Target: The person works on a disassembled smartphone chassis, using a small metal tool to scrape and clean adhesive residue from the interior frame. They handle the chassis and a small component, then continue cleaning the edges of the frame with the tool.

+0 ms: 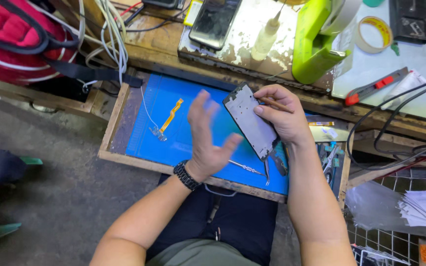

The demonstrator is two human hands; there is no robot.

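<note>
My right hand (279, 114) grips a phone's bare grey frame (250, 119), tilted, above a blue work mat (173, 138); a thin brown stick (277, 105) lies across its fingers. My left hand (205, 135), with a black watch at the wrist, hovers open and blurred just left of the frame, touching nothing. On the mat to the left lies an orange flex cable (169, 118). A thin metal tool (245, 168) and tweezers (267, 173) rest near the mat's front edge.
The mat lies in a wooden tray (108, 133) on my lap. Behind it on the bench are a dark phone (214, 22), a white glue bottle (265, 37), a green stand (314, 44), a tape roll (374, 33) and a red-handled cutter (373, 86). Cables hang at the right.
</note>
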